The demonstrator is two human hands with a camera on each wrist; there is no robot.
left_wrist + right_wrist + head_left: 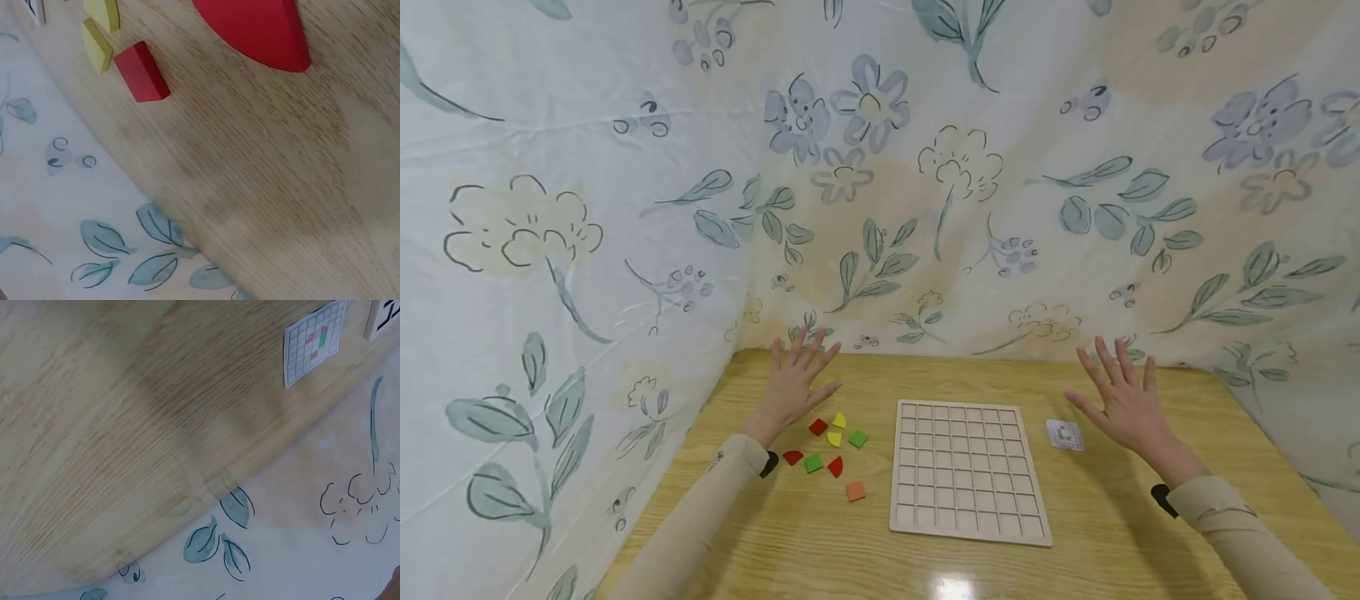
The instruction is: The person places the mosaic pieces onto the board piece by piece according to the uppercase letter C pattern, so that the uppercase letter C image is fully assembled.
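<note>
in the head view, the left hand (792,390) is spread left of centre, near the red, yellow, green and orange pieces (814,463) just below; the right hand (1123,408) is spread on the right, near the card (1065,435); the board (970,473) lies at lower centre; both hands seem raised over the table (782,546), though height is hard to judge

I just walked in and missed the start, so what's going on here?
A person's left grip and right grip are spread open over the wood-grained table, holding nothing. Red, green, yellow and orange pieces lie loose left of the gridded board, near the left grip. A small patterned card lies right of the board, near the right grip. No piece sits on the board.
</note>
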